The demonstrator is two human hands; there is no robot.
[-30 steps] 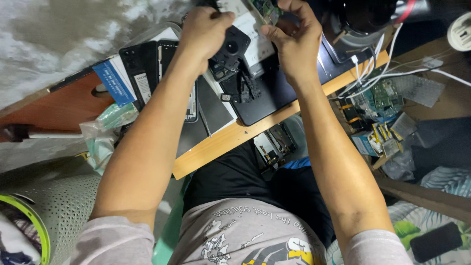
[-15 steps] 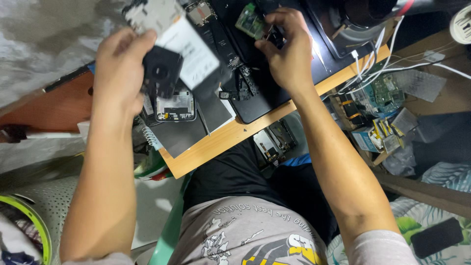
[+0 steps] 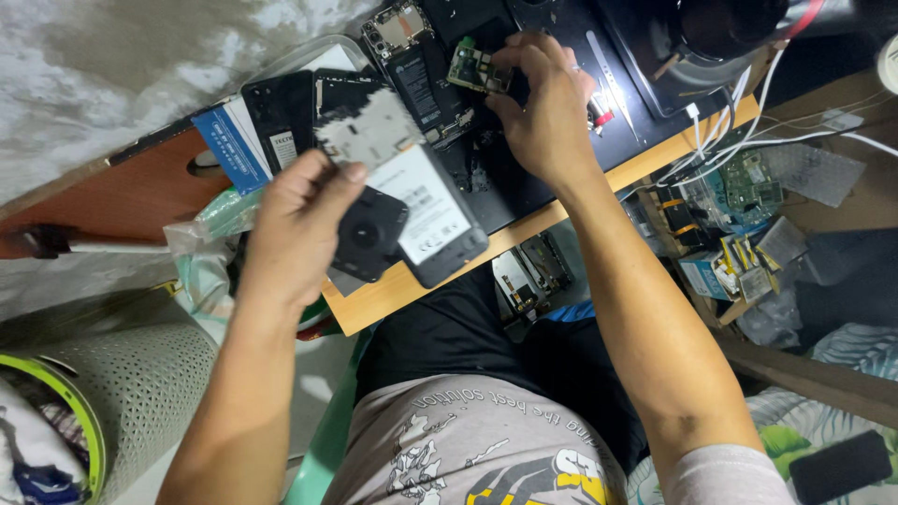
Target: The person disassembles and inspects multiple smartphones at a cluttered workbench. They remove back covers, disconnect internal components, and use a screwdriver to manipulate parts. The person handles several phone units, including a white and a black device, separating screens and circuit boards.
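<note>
A person took a phone apart at a small wooden desk.

The left hand was lifted above the near edge of the desk. Its fingers were closed on an opened phone, which was tilted, with a white label and a round black part showing. The right hand was farther back, over a black mat. Its fingertips were pinched on a little green circuit board, held just above another opened phone that lay flat on the mat. A pair of thin tweezers lay on the mat just beside the right hand. A blue and white box sat at the left end of the desk. White wires ran over the right end, near more green boards lying lower down.
</note>
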